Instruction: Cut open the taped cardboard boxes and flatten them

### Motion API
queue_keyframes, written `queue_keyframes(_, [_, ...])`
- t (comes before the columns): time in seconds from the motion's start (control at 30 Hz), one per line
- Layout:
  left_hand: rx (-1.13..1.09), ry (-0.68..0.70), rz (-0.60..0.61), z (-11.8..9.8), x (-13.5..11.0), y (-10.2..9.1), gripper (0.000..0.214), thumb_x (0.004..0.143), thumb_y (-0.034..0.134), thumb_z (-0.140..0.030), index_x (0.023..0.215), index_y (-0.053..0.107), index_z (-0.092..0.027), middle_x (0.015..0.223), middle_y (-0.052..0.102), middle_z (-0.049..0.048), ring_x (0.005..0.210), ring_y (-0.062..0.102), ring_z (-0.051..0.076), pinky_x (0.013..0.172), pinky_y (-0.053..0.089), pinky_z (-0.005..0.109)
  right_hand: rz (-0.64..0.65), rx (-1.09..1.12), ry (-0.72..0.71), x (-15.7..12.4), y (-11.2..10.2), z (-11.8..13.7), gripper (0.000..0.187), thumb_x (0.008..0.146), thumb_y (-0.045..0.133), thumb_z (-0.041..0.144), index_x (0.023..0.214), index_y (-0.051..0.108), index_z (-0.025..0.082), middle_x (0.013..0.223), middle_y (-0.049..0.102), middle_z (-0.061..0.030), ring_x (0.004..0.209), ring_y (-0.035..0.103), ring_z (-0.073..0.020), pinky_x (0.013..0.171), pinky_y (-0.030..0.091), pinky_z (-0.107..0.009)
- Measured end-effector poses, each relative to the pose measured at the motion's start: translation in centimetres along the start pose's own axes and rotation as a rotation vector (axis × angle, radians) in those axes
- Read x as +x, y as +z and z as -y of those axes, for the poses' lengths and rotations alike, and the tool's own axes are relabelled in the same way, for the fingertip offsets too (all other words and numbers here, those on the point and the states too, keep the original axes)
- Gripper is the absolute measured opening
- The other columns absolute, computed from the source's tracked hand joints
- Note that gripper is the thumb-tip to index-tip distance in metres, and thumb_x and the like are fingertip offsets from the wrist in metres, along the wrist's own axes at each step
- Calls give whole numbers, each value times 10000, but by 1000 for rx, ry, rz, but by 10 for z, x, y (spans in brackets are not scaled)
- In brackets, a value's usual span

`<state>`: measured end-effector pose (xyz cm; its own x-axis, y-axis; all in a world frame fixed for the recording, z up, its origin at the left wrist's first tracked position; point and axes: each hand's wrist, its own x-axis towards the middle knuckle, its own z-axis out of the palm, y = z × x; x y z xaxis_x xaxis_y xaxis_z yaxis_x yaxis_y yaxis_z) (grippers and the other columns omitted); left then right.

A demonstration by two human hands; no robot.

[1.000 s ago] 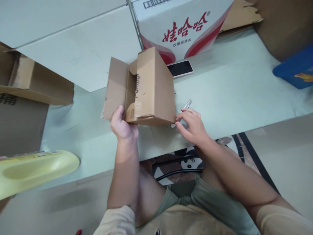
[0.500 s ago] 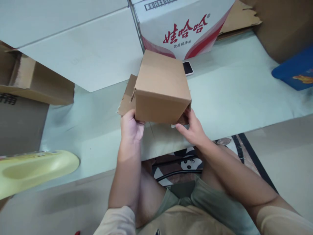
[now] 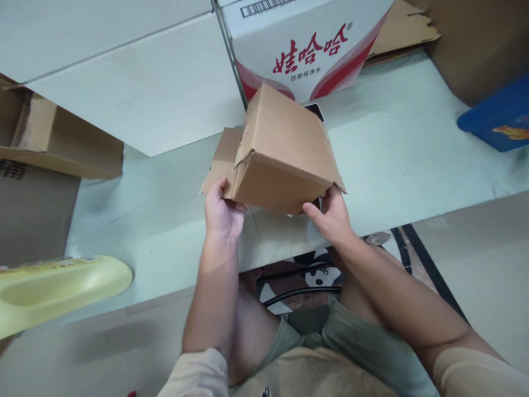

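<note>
A brown cardboard box (image 3: 291,138) is held tilted above the pale green table, one flap (image 3: 223,154) sticking out on its left. My left hand (image 3: 223,212) grips the near left corner, thumb on top by the flap and fingers curled underneath. At the near right corner, my right hand (image 3: 330,215) holds the box from below, its thumb visible and the other fingertips hidden under the cardboard. The underside of the box cannot be seen.
Behind the box stand a white carton with red lettering (image 3: 309,52) and a partly covered phone (image 3: 316,112). A large white box (image 3: 136,82) is at the back left. A yellow plastic piece (image 3: 70,286) lies front left, a blue container (image 3: 496,118) far right.
The cardboard box has turned and tilted, its right near corner swinging rightward and down. My right hand has moved slightly right with it; my left thumb now shows on top.
</note>
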<state>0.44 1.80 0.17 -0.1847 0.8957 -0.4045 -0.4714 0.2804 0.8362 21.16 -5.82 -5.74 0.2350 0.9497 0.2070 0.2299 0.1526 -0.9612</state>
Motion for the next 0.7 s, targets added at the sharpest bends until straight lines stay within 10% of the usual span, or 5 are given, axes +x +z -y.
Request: queue_keyframes(0.7, [336, 562, -165, -1, 17, -20, 459, 691, 756, -223, 1104, 557, -251, 1195, 603, 47, 1010, 669, 175, 933, 560, 319, 49, -81, 107, -3, -3, -2, 451, 825, 706, 689, 936, 712, 251, 968, 775, -122, 1215, 705, -360, 1054, 595, -559])
